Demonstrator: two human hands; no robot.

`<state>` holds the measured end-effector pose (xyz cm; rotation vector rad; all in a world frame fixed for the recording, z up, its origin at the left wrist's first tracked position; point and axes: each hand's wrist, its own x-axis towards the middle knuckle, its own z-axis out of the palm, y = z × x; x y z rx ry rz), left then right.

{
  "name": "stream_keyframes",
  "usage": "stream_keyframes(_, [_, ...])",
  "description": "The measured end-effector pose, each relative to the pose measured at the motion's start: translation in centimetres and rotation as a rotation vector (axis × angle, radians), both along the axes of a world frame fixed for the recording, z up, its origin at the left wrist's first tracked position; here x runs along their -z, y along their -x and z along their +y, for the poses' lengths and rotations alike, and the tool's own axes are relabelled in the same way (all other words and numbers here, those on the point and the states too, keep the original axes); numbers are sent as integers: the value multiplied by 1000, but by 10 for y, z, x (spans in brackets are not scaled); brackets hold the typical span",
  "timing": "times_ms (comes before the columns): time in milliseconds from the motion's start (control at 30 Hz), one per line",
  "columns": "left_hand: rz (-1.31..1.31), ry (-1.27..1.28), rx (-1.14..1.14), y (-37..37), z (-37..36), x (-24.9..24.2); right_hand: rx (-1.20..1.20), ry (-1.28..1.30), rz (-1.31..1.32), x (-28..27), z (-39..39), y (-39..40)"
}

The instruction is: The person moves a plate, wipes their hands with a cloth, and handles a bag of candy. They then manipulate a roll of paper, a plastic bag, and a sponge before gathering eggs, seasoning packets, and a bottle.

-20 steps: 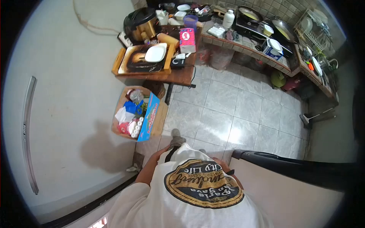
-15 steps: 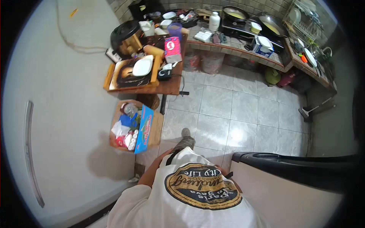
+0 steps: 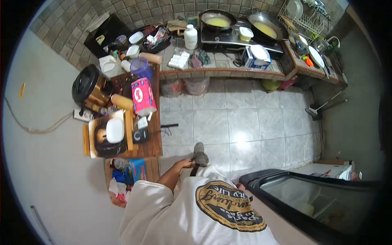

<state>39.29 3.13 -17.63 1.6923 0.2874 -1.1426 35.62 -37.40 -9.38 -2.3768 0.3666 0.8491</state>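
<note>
My left hand [image 3: 186, 163] hangs low in front of my body, beside a black strap [image 3: 195, 170] and over my trouser leg. It is small in view and its fingers cannot be made out clearly. Only a bit of my right hand [image 3: 241, 187] shows at the right edge of my white shirt [image 3: 171, 212], close to the black-rimmed glass lid of a freezer [image 3: 265, 173]; its fingers are hidden. Nothing can be seen held in either hand. Ahead on the left is a wooden table [image 3: 153, 141] with a white container [image 3: 115, 130] on a scorched wooden tray [image 3: 96, 149].
A cardboard box [image 3: 153, 167] of goods sits below the table. Along the back counter [image 3: 228, 70] are a stove with two pans [image 3: 217, 20], a white bottle [image 3: 190, 37] and a blue box [image 3: 256, 59]. A broom [image 3: 316, 112] leans at right; tiled floor [image 3: 210, 122] lies ahead.
My view has moved forward and tilted up, so the counter and stove look nearer and the table sits lower left. My left hand has swung forward. More of the glass lid shows at right.
</note>
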Motion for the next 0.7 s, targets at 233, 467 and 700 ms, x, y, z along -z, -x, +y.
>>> stream_keyframes(233, [-81,-367,-42,-152,2,-82,342,-7,-339,-36,9,-78])
stream_keyframes(467, [-210,-372,26,-232,-24,-49,405,-197,-144,28,-14,-147])
stream_keyframes(700, [-118,-323,287,-297,-58,-24,424,-727,-228,77,-87,-319])
